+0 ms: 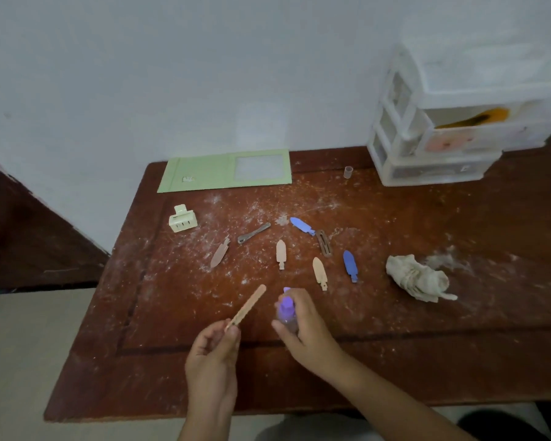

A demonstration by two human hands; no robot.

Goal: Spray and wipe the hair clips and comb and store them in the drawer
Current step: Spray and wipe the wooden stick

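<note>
My left hand (213,354) pinches one end of a long beige hair clip (247,307), which points up and to the right. Beside it my right hand (303,326) grips a small purple spray bottle (286,308), its nozzle near the clip. Several clips lie on the dusty brown table (427,345): two blue ones (302,225) (350,265), beige ones (281,253) (319,272), a pinkish one (220,254), a metal one (253,233) and a brown snap clip (324,242). A cream claw clip (182,218) sits at the left. A crumpled cloth (417,278) lies at the right.
A white plastic drawer unit (439,135) stands at the back right with its middle drawer pulled out; something orange lies inside. A green card folder (226,171) lies at the back edge. A small clear cap (348,172) stands near the drawers.
</note>
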